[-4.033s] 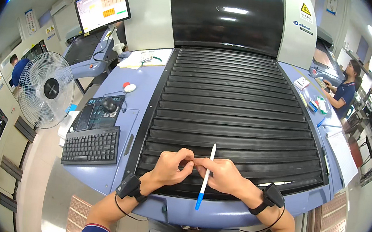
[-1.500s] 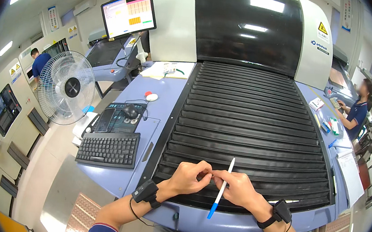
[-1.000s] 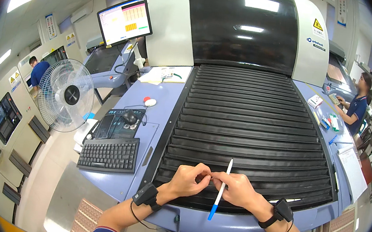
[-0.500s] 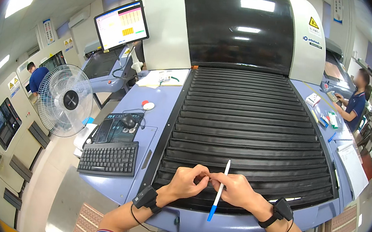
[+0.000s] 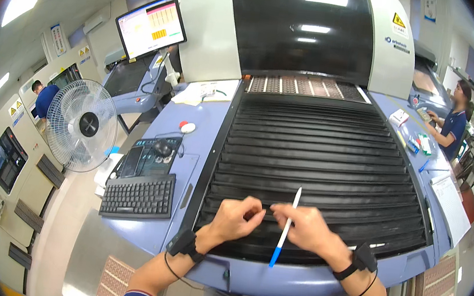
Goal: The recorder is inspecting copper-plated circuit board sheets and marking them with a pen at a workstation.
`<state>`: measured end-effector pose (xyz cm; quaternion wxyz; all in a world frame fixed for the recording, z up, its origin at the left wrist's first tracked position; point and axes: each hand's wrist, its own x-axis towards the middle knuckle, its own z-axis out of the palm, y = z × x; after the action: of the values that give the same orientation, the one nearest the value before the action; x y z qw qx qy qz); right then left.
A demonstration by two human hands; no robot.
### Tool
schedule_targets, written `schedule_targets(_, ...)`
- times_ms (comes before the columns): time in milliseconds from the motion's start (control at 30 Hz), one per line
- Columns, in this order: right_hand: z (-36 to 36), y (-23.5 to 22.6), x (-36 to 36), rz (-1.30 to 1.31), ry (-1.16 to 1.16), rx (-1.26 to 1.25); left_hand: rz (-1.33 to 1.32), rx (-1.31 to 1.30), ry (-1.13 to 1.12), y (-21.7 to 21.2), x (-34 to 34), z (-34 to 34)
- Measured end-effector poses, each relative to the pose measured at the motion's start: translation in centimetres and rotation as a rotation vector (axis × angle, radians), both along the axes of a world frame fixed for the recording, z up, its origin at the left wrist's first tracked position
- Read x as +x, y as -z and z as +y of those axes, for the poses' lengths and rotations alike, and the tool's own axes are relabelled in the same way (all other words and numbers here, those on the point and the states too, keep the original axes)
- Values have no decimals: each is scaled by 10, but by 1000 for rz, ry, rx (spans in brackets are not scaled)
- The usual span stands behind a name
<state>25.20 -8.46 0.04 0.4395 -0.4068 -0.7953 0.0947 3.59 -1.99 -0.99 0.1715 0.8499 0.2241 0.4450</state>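
Observation:
Over the black ribbed bellows cover (image 5: 317, 156), my left hand (image 5: 235, 218) is held with its fingers curled in toward the thumb; whatever may be between them cannot be made out. A small gap parts it from my right hand (image 5: 306, 227). The right hand grips a slim white pen with a blue end (image 5: 287, 228), tilted, the white tip pointing up and away and the blue end toward me. Both wrists carry a black strap with a small box and a cable. At the machine's mouth lies a copper-coloured patterned panel (image 5: 307, 87).
Left of the bellows are a black keyboard (image 5: 138, 194), a mouse (image 5: 163, 147), papers (image 5: 205, 91) and a monitor (image 5: 151, 26). A fan (image 5: 82, 125) stands farther left. A paper sheet (image 5: 451, 210) and small boxes lie right. One co-worker (image 5: 450, 127) stands right, another (image 5: 46, 98) far left.
My hands, touching before, have come slightly apart. The pen stays in the right hand. The copper-coloured panel has emerged from the machine's mouth, and the bellows' far edge has shifted toward me.

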Motion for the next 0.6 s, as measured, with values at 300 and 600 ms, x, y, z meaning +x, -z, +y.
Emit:
schedule_targets(300,22,-14,44,80,248,-3,-171,-78,-270,-14,-18,26)
schedule_targets(600,27,-19,64,18,472,-114,162,-113,-646,0,-34,39)
